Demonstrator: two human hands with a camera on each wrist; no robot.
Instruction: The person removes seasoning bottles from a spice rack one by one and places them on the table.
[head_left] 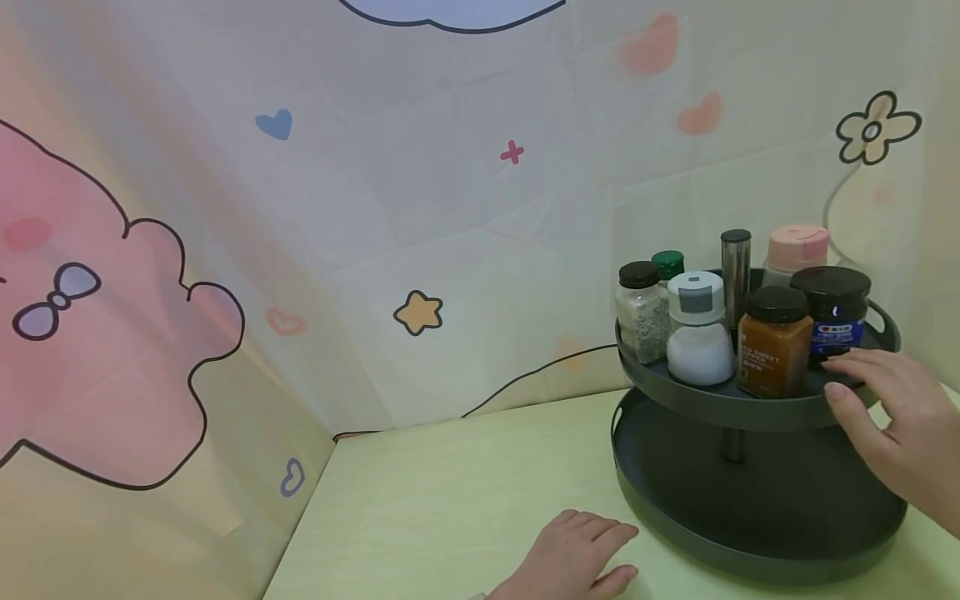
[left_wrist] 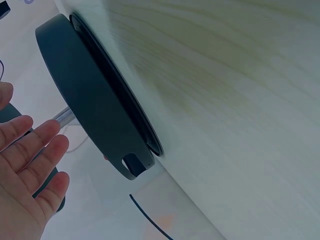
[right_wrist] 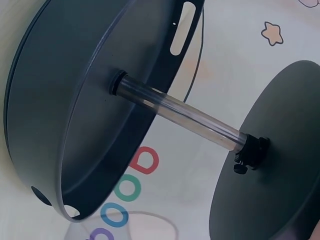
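Fingers loosely extended, holding nothing — upright blue jar (head_left: 834, 335) just beyond right hand (head_left: 911, 421) at upper tray's (head_left: 712, 403) right edge, left hand (head_left: 566, 554) well apart

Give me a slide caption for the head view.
Jars crowd the upper tray of a two-tier stand, the right hand at its rim, the left hand near the lower tray.
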